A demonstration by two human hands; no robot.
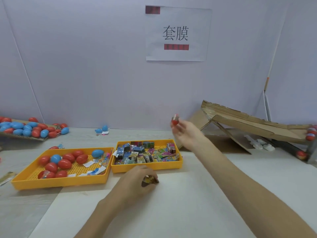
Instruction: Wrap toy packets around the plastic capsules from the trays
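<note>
Left arm: my forearm comes in from the near edge and slants toward the far right. The wrist is low over the tabletop (pixel 188 208) and the back of the hand faces up.
Left grip (pixel 139 177): my fingers are curled down and clamped round a dark toy packet (pixel 150 180) with yellow print, just near of the right tray.
Right arm: it is stretched long from the near right corner toward the far middle, lifted clear of the tabletop, with the hand raised above the right tray's far right corner.
Right grip (pixel 181 130): it is blurred. A wrapped red capsule (pixel 175 119) sits at the tips of my fingers, but I cannot tell whether they pinch it or are apart.
Left tray (pixel 60 182): yellow, near left. It holds red capsules (pixel 64 164), two blue capsules (pixel 97 153) and small paper slips.
Right tray (pixel 147 167): yellow, touching the left tray's right side, heaped with loose toy packets (pixel 137 152).
Cardboard ramp (pixel 248 124): on the far right, sloping down to the right, with wrapped capsules (pixel 311 133) gathered at its low end.
Cardboard tray (pixel 22 137): on the far left, piled with more red and blue capsules.
Wall sign (pixel 176 33): a white sheet with two printed characters, on the far wall.
</note>
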